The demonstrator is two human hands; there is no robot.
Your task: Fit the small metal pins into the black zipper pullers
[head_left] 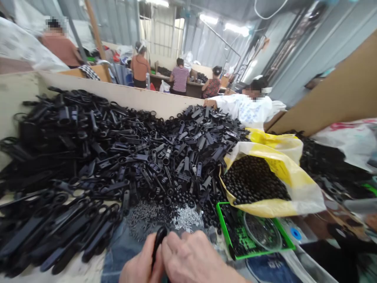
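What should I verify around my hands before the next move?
Left hand touching the black plastic piece: ok.
Right hand touching that piece: cannot tell, contact hidden.
Black plastic pile apart from both hands: ok.
Yellow-printed plastic bag open, black beads showing: ok.
Green tray contents identifiable: cannot tell.

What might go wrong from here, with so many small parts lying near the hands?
The loose silver pieces lie close to the left hand and right hand, so a slip with the black plastic piece might scatter them into the heap of black plastic parts. Also, the open yellow-and-white bag of black beads leans over the green tray; a nudge might spill beads.
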